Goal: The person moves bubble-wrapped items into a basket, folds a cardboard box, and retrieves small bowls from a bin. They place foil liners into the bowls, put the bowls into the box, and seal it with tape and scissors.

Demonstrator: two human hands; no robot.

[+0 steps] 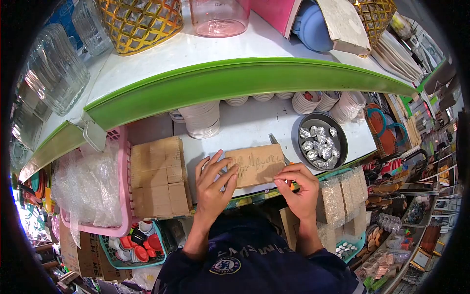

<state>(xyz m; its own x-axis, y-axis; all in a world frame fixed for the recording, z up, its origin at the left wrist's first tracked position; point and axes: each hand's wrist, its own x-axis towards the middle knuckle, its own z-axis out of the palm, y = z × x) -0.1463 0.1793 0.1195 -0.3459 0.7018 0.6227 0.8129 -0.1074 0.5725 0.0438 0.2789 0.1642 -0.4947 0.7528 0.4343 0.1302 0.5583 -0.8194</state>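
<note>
A flat brown wooden or cardboard block (257, 165) with dark scratch marks lies on the white shelf in front of me. My left hand (214, 182) is at its left edge, fingers spread and fingertips near or on its surface. At the lower right corner, my right hand (299, 187) has thumb and forefinger pressed together; whatever is between them is too small to make out. A pointed metal blade (272, 139) sticks out behind the block, partly hidden. To the right, a dark round pan (344, 147) contains several crumpled silver foil pieces (319, 145).
Stacked cardboard boxes (159, 179) and a pink basket (126, 196) with bubble wrap stand at left. White bowl stacks (201, 120) line the back. A green-edged shelf (245, 77) overhangs with glassware. Below are a teal basket (161, 245) and wrapped blocks (342, 193).
</note>
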